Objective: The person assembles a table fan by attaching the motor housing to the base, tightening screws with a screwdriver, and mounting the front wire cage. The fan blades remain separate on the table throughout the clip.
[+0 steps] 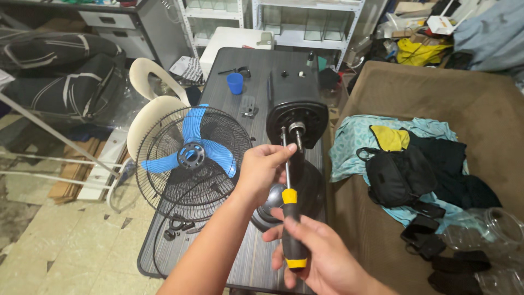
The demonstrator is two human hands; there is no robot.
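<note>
Both forearms come up from the bottom edge of the frame toward the centre. The left hand (pixel 262 172) is raised at centre frame, wrist bent, its fingers (pixel 281 153) pinched together on the metal shaft of a screwdriver (pixel 287 186) just below the tip. The right hand (pixel 319 257), lower and right of centre, wraps the black and yellow handle, fingers clamped around it; this hand is slightly blurred and its wrist is cut off by the bottom edge.

The screwdriver stands nearly upright, its tip meeting the black round face of the fan motor housing (pixel 297 117) at upper centre, just beside the bare spindle (pixel 297 131). Whether the tip sits in a screw head cannot be made out. The housing stands on a dark bench (pixel 256 71), and its grey lower part is mostly hidden behind the hands.

To the left of centre a black wire guard (pixel 158 180) lies on the bench with the blue fan blade (pixel 194 153) inside it; the guard overhangs the bench edge. A blue cup (pixel 235 83) stands farther up the bench. A black bag (pixel 396 175) lies on cloth at right.
</note>
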